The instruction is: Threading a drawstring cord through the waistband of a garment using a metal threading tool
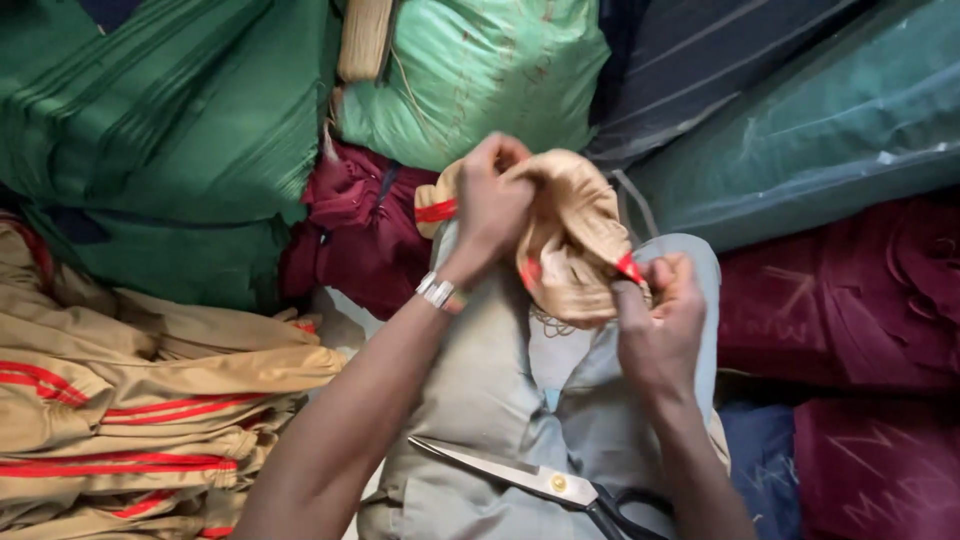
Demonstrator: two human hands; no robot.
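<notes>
Packed in on every side by cloth bundles: a light green plastic-wrapped bale [480, 70] at twelve o'clock, a dark green wrapped bundle [160, 130] at ten, a clear-wrapped teal bale [800, 130] at two, maroon bundles [850, 300] at three to four. Nothing legible on the wrappers. At eight o'clock, a stack of folded tan garments with red stripes [130, 420]; just above centre, a loose maroon garment [355, 220] wedged between the bales.

At centre, held up over the lap: a tan garment with red trim [575, 240], bunched. Left hand [495, 205], wrist in a metal bracelet [436, 290], closed around the cloth's upper fold at eleven o'clock of the bunch. Right hand [660, 310] at four o'clock of it, thumb and forefinger pinched narrowly on a red edge.

Below, at six o'clock, scissors [545, 485] lying on the grey trousers [480, 400], blades toward nine o'clock, black handles toward the lower edge, touched by neither hand. Little open room: only the lap between the bundles.
</notes>
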